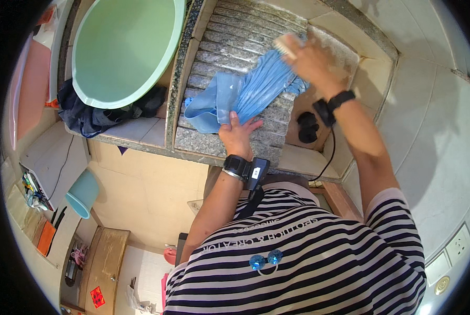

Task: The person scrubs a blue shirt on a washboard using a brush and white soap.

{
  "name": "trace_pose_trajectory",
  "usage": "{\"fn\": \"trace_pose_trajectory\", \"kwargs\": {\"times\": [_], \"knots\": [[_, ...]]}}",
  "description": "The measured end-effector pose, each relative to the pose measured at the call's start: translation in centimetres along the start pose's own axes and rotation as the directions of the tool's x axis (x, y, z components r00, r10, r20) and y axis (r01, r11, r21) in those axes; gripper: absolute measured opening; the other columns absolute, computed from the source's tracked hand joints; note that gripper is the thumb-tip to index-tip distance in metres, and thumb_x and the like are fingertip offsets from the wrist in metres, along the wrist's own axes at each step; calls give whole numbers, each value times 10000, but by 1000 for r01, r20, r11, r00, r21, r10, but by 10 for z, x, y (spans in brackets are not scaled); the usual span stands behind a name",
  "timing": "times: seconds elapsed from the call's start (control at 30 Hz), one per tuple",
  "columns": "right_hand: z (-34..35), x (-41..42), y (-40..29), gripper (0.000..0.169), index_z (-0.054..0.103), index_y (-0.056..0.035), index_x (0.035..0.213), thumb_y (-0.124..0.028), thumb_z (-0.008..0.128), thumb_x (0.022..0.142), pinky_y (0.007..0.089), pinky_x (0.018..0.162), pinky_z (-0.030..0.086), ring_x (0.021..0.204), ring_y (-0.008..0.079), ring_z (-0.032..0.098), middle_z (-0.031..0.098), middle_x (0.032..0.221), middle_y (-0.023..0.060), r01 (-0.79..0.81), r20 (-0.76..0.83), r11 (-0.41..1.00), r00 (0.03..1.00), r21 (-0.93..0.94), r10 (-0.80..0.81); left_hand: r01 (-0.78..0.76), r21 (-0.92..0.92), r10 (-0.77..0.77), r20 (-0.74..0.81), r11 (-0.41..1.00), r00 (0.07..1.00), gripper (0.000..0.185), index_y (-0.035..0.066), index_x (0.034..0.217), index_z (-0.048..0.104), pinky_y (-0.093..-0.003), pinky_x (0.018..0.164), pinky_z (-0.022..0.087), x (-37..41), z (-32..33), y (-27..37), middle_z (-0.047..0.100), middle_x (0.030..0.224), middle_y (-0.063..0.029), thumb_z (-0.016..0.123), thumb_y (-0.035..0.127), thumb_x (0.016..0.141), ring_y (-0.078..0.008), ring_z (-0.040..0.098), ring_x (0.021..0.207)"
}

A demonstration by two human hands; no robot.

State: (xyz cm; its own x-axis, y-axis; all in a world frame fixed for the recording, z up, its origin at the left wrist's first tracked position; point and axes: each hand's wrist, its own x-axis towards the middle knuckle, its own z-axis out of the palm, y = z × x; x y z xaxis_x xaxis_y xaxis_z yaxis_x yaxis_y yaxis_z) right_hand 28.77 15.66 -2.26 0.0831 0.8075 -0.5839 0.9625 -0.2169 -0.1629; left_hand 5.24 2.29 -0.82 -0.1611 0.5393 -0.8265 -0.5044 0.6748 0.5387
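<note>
A wet light-blue garment (260, 86) with a folded band lies bunched on a ridged stone washboard slab (235, 35). On the band's near edge rests my left hand (237, 136), gripping the cloth with thumb and fingers, some fingers spread. Pale bristles show on a scrubbing brush (285, 46) held in my right hand (311, 59), at the garment's far right end; this hand is blurred. Whether the bristles touch the cloth cannot be told. Both wrists wear black straps with small devices.
Left of the stone divider (180, 71) a large pale-green basin (124, 51) sits over dark clothes (89, 114). A small black object (308, 126) lies in the tiled trough right of the slab, near a black cable (331, 153). A blue bucket (83, 193) is farther left.
</note>
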Motion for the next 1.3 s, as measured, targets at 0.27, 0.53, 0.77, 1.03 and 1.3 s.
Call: {"fn": "trace_pose_trajectory", "kwargs": {"times": [0.27, 0.53, 0.77, 1.03, 1.3], "knots": [[54, -23, 19, 671, 435, -254, 1591, -414, 669, 983, 522, 912, 560, 1139, 437, 646, 653, 1264, 251, 331, -242, 943, 914, -23, -326, -14, -7, 15, 45, 1000, 999, 436, -146, 1272, 472, -478, 748, 680, -1, -1, 1, 639, 1221, -270, 488, 265, 1129, -436, 721, 1015], [54, -74, -49, 706, 398, -213, 1614, -452, 650, 999, 541, 972, 532, 1141, 471, 640, 615, 1271, 319, 446, -367, 848, 869, 288, -332, 99, -205, -82, 90, 974, 993, 451, -146, 1305, 468, -546, 927, 631, 8, -1, 0, 596, 1336, -278, 468, 271, 1133, -433, 677, 1142], [56, -51, 19, 753, 383, -225, 1627, -479, 674, 981, 548, 967, 524, 1123, 482, 628, 608, 1220, 306, 45, -254, 995, 967, 91, -20, 128, -251, -71, 223, 960, 972, 460, -132, 1395, 432, -617, 1099, 525, 4, -2, 2, 559, 1416, -277, 419, 254, 1145, -463, 602, 1280], [75, -74, -22, 664, 458, -293, 1579, -477, 675, 979, 537, 949, 546, 1139, 467, 656, 638, 1275, 317, 535, -364, 841, 803, 88, -472, 153, -261, -79, 272, 953, 959, 458, -88, 1408, 449, -595, 1097, 535, 14, -9, -1, 562, 1433, -258, 424, 285, 1144, -430, 607, 1289], [29, -32, 34, 765, 453, -177, 1598, -519, 697, 958, 464, 1050, 495, 1283, 406, 612, 613, 1404, 278, 25, -200, 905, 978, 426, 67, 39, 647, -278, 272, 762, 921, 343, -20, 1401, 577, -497, 961, 583, -39, -15, 86, 668, 1348, -232, 464, 133, 1116, -346, 661, 1250]]}}
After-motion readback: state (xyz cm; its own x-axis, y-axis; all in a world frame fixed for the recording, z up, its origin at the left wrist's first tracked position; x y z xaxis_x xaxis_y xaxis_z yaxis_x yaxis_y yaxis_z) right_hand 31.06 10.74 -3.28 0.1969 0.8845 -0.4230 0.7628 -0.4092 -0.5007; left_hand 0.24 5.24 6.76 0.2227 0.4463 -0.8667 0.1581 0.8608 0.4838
